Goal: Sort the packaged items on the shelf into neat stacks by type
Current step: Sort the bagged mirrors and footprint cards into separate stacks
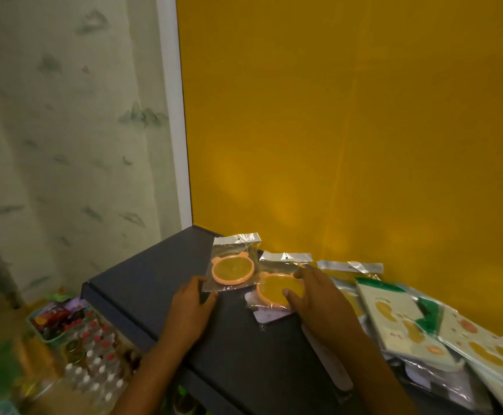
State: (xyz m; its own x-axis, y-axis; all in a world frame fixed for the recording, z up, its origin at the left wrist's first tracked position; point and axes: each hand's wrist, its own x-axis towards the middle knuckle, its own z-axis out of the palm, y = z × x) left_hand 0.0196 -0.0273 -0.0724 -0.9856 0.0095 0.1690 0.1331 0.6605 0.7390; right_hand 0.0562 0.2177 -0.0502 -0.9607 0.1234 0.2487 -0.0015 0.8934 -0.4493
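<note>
On the dark shelf top (160, 295), near its back left corner against the yellow wall (349, 130), lie two clear packets, each holding a round peach-rimmed item with small ears. The left packet (232, 269) lies flat, and the left hand (189, 310) touches its near corner with fingers that look loosely bent rather than gripping, though the blur makes the contact hard to judge. The right packet (277, 287) lies just beside the first, overlapping a white card beneath it, and the right hand (313, 298) rests on it, thumb and forefinger spread around the disc's right edge. Right of this hand, a loose heap of other packets (409, 324) with pale cards printed in yellow and orange, some with green, spreads along the shelf. Below the shelf on the left, a teal basket (54, 323) and rows of small capped bottles (97, 363) stand in blur before a patterned curtain (64, 130).
</note>
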